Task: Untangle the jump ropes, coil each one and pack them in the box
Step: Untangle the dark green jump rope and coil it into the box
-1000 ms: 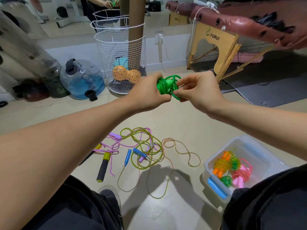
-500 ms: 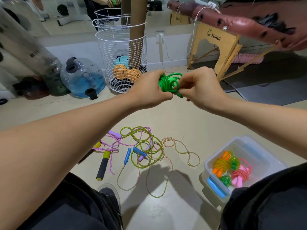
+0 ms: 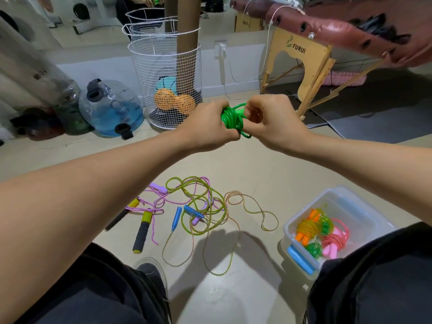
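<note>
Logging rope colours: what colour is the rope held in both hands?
Bright green rope, gripped by the left hand and right hand; head view.

Both forearms extended forward, converging at centre. Left hand [image 3: 207,126] curled, gripping (knuckles toward camera). Right hand [image 3: 272,121] curled, fingers pinching; hands nearly touching.
</note>
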